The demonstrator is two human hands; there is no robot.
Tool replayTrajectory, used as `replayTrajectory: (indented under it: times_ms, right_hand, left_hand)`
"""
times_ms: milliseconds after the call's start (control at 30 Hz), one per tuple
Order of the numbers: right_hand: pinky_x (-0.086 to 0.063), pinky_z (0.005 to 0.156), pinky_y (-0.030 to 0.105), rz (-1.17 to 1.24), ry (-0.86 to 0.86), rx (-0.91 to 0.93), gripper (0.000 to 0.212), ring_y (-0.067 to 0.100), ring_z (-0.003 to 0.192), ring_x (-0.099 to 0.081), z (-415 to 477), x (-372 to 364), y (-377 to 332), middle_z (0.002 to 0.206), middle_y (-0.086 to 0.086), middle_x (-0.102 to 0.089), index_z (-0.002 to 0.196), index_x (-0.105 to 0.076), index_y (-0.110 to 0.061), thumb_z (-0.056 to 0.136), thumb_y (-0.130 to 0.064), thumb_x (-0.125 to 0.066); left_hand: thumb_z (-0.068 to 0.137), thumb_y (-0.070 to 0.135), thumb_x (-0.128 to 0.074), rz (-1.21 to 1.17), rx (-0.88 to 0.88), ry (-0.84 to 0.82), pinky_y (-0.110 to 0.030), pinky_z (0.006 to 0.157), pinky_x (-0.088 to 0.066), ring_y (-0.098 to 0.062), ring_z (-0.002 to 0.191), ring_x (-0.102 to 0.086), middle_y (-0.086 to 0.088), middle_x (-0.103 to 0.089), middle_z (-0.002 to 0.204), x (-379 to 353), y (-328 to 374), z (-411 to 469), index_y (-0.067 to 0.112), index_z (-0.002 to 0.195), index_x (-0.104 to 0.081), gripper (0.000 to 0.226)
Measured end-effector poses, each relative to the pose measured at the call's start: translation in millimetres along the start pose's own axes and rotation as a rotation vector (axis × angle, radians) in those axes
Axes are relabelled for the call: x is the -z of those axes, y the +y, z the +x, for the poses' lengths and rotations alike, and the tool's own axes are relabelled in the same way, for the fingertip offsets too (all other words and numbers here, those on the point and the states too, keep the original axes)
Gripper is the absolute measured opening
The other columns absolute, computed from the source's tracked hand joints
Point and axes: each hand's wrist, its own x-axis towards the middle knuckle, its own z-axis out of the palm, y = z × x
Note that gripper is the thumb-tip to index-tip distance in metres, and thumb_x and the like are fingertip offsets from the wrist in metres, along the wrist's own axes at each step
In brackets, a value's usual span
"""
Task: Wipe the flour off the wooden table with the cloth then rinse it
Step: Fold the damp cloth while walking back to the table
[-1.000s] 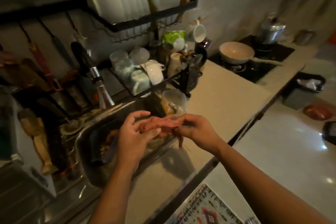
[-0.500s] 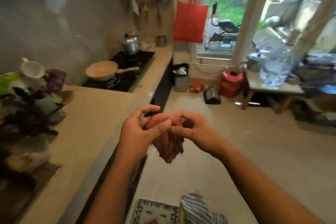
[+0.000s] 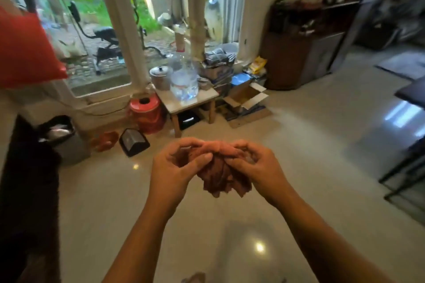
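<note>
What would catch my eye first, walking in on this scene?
The left hand and right hand meet at centre, both gripping a bunched reddish-brown cloth above the glossy floor. Behind, a clear water jug stands on a low table by the window; a red bag hangs far left.

A glossy pale floor [image 3: 310, 145] is spread beneath the left hand [image 3: 174, 167] and the right hand [image 3: 255, 169], with bright spots of light mirrored in it. Beyond the left hand, a low white-topped table [image 3: 202, 99] is set before tall windows [image 3: 92, 30], through which daylight and greenery are seen. A dark wooden cabinet [image 3: 287, 60] is placed well beyond the right hand.
</note>
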Motion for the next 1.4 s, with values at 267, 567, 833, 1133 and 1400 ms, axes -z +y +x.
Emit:
replayTrajectory:
  times_ms: [267, 567, 833, 1133, 1400]
  right_hand:
    - [-0.059, 0.074, 0.03, 0.104, 0.413, -0.104, 0.034, 0.019, 0.096, -0.072, 55, 159, 26, 0.106, -0.003, -0.073, 0.113, -0.067, -0.031, 0.08, -0.038, -0.074]
    - [-0.061, 0.086, 0.032, 0.034, 0.712, -0.198, 0.032, 0.013, 0.104, -0.071, 65, 367, 92, 0.11, -0.007, -0.073, 0.115, -0.063, -0.045, 0.085, -0.039, -0.074]
    - [-0.061, 0.08, 0.029, 0.041, 0.801, -0.321, 0.033, 0.013, 0.097, -0.072, 105, 560, 127, 0.103, -0.006, -0.074, 0.114, -0.068, -0.032, 0.088, -0.015, -0.076]
    - [-0.053, 0.067, 0.014, -0.03, 1.046, -0.363, 0.035, 0.006, 0.088, -0.068, 190, 743, 198, 0.095, 0.0, -0.071, 0.11, -0.07, -0.033, 0.086, -0.008, -0.076]
    - [-0.06, 0.068, 0.029, -0.024, 1.16, -0.426, 0.037, 0.021, 0.088, -0.074, 257, 888, 249, 0.101, 0.001, -0.075, 0.108, -0.071, -0.028, 0.082, -0.003, -0.077]
  left_hand:
    - [0.08, -0.003, -0.074, -0.043, 0.061, -0.516, -0.026, 0.066, -0.06, -0.012, 0.083, -0.071, 0.011, -0.071, 0.095, -175, -4, 167, 0.02, 0.109, -0.065, 0.038]
    - [0.083, 0.0, -0.074, 0.056, -0.006, -0.911, -0.026, 0.07, -0.059, -0.015, 0.08, -0.072, 0.003, -0.074, 0.089, -433, -12, 252, 0.022, 0.11, -0.066, 0.036]
    - [0.075, 0.006, -0.082, 0.283, -0.094, -1.163, -0.034, 0.076, -0.062, -0.015, 0.079, -0.073, 0.002, -0.075, 0.089, -633, -3, 343, 0.03, 0.105, -0.071, 0.04]
    - [0.074, 0.013, -0.084, 0.194, 0.101, -1.369, -0.037, 0.087, -0.056, -0.019, 0.09, -0.073, -0.004, -0.077, 0.089, -850, -49, 452, 0.03, 0.105, -0.07, 0.039]
    - [0.086, 0.013, -0.074, 0.2, -0.053, -1.432, -0.015, 0.064, -0.053, -0.005, 0.077, -0.069, 0.006, -0.073, 0.084, -1036, -83, 544, 0.025, 0.09, -0.076, 0.013]
